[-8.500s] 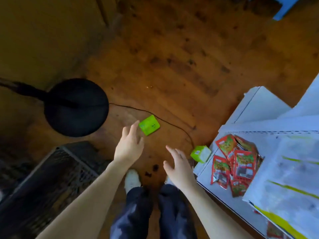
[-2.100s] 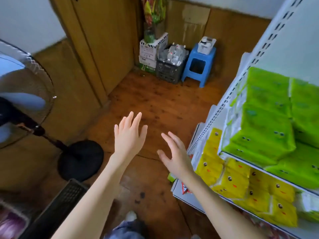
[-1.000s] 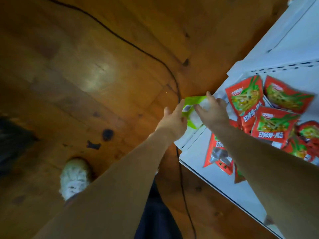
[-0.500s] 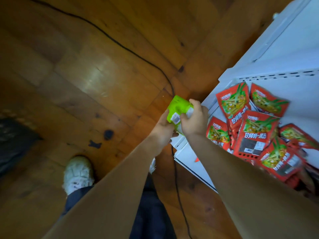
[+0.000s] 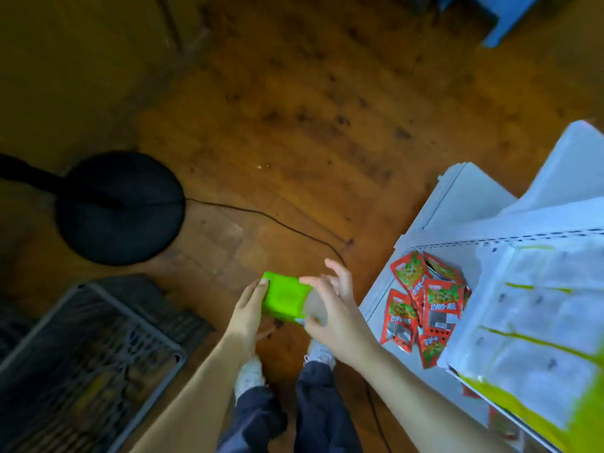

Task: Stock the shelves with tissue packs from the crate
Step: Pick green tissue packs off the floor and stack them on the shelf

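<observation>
Here, over the wooden floor point(image 5: 294, 125), I have the green tissue pack point(image 5: 285, 300) held between both hands, left hand point(image 5: 246, 317) gripping its left end, right hand point(image 5: 330, 313) pinching its right end with upper fingers point(image 5: 338, 273) spread, between the dark crate point(image 5: 98, 354) and the white shelf point(image 5: 457, 207).

Glossy plastic tissue pack point(image 5: 283, 299); worn wooden floor point(image 5: 294, 125).

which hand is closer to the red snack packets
Right. The right hand is close beside the red snack packets; the left hand lies farther, across the green tissue pack.
</observation>
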